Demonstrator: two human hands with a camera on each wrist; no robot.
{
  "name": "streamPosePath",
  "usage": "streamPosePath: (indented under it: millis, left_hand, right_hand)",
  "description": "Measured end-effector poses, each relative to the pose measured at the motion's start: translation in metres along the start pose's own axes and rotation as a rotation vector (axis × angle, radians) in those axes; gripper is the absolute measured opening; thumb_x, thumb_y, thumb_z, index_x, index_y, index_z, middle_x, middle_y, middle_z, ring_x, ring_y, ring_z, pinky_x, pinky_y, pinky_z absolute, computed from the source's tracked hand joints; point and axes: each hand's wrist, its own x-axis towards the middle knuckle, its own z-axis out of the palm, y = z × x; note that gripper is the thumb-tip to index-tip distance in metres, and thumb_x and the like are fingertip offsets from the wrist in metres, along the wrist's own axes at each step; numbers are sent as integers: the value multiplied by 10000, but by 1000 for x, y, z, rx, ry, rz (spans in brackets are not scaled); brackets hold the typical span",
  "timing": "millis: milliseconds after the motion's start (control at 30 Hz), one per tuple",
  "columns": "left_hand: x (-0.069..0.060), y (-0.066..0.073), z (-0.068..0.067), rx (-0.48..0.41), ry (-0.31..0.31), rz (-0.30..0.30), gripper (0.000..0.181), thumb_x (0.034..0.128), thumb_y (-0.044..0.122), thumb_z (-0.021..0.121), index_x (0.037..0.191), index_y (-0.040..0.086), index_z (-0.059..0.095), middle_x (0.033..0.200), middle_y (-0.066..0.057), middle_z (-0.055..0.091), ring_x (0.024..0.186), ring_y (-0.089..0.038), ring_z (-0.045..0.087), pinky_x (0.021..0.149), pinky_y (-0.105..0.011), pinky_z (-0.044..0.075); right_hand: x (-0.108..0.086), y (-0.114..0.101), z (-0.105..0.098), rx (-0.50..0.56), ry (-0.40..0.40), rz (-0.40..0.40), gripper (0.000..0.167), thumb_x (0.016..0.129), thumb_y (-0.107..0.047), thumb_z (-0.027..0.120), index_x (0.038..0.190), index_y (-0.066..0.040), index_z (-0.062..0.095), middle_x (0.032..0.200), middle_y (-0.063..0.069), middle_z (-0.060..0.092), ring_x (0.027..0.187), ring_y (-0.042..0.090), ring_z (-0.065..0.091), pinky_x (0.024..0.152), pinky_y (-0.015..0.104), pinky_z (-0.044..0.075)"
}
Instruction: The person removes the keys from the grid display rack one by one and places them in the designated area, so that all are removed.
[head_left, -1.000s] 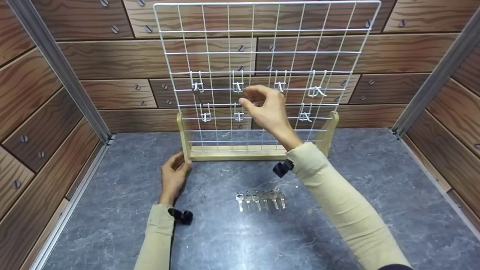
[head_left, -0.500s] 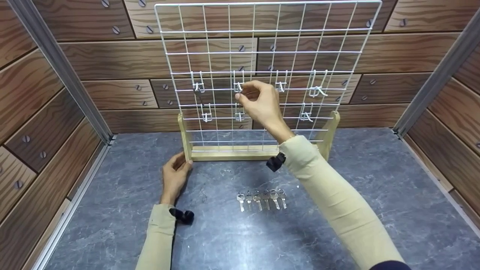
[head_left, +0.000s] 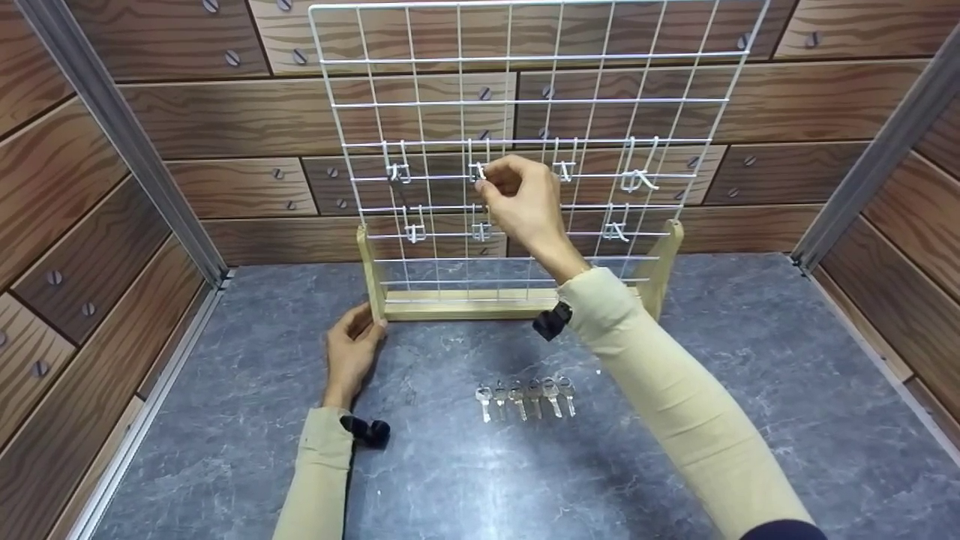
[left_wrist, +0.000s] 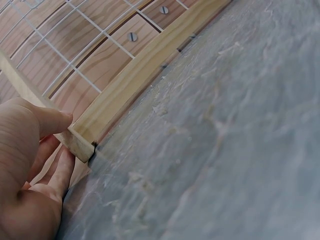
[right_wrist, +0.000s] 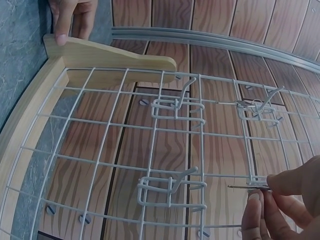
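Observation:
My right hand [head_left: 529, 202] pinches a key [right_wrist: 245, 187], seen edge-on in the right wrist view, between thumb and fingers. It is at the second hook from the left in the upper row on the white wire grid [head_left: 508, 101]; fingers partly cover that hook. Another key [right_wrist: 232, 103] hangs from the upper-left hook [head_left: 398, 173]. With thumb and fingers on either side, my left hand [head_left: 351, 352] grips the left end of the wooden stand [left_wrist: 82, 145] that carries the grid. Several keys [head_left: 517, 399] lie in a row on the grey tabletop.
More white hooks hang on the grid: two at the upper right [head_left: 637, 178], and a lower row with one at the left [head_left: 415, 231], one in the middle [head_left: 481, 229] and one at the right [head_left: 616, 231]. Wood-patterned walls [head_left: 885, 225] enclose the table.
My right hand has moved slightly left and up, bringing the key closer to the second upper hook. The left hand keeps its grip on the stand. The view has shifted a little.

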Motion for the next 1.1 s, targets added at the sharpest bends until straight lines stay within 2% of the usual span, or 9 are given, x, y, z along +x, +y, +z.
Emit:
streamPosePath:
  millis: [333, 667, 1100]
  left_hand:
    - [0, -1, -4, 0, 1, 12, 448, 979, -48, 722, 1418, -65, 630, 1419, -311, 632, 1336, -438, 626, 938, -169, 607]
    - [-2, -2, -1, 10, 5, 7, 431, 979, -34, 733, 1401, -54, 648, 1394, -301, 650, 1314, -423, 643, 911, -158, 608]
    - [0, 0, 0, -17, 0, 8, 434, 982, -40, 723, 1407, -64, 640, 1409, -318, 637, 1329, -444, 629, 914, -137, 595]
  right_hand:
    - [1, -2, -1, -20, 12, -17, 83, 937, -59, 763, 1003, -29, 804, 932, 119, 800, 759, 94, 656, 728, 184, 550]
    - [0, -7, -4, -48, -3, 16, 97, 963, -45, 718, 1007, -27, 802, 941, 114, 790, 786, 120, 654, 762, 204, 556]
    - [-2, -14, -14, -41, -10, 13, 91, 959, -99, 751, 987, -50, 822, 849, 50, 763, 722, 86, 614, 688, 195, 509]
